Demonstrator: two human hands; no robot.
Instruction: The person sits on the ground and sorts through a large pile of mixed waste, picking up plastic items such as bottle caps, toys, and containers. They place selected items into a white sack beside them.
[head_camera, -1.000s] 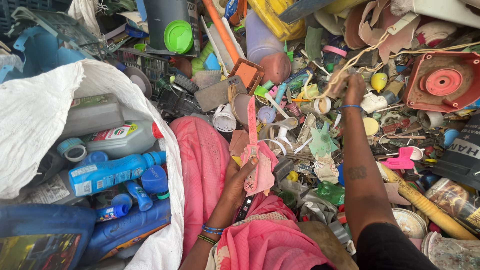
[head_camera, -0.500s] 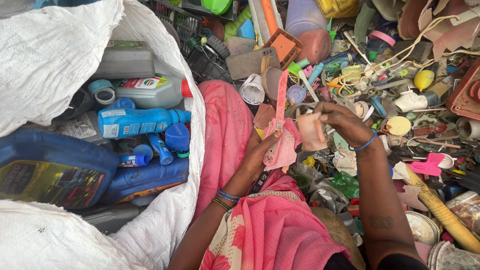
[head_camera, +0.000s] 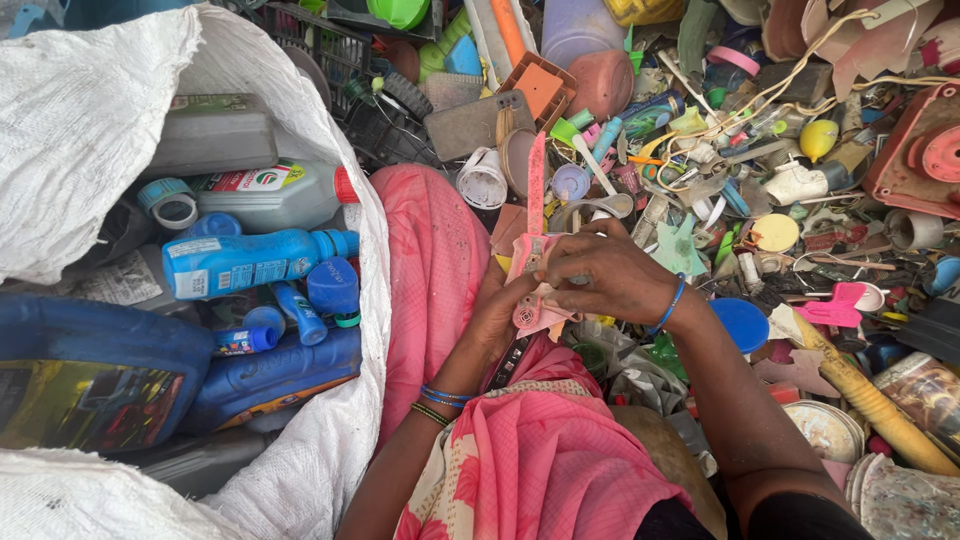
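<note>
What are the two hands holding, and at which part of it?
Both the left hand and the right hand hold one pink plastic piece at its lower end; its narrow strip sticks up free.

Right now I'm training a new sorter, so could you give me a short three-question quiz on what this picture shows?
1. True or false: both hands are on the pink plastic piece.
2. Which lies inside the white sack? A) blue bottle B) yellow lemon-shaped piece C) orange square piece
3. Fill in: the right hand has a ____ bangle at its wrist.

Key:
1. True; the left hand grips it from below, the right from above.
2. A
3. blue
</note>
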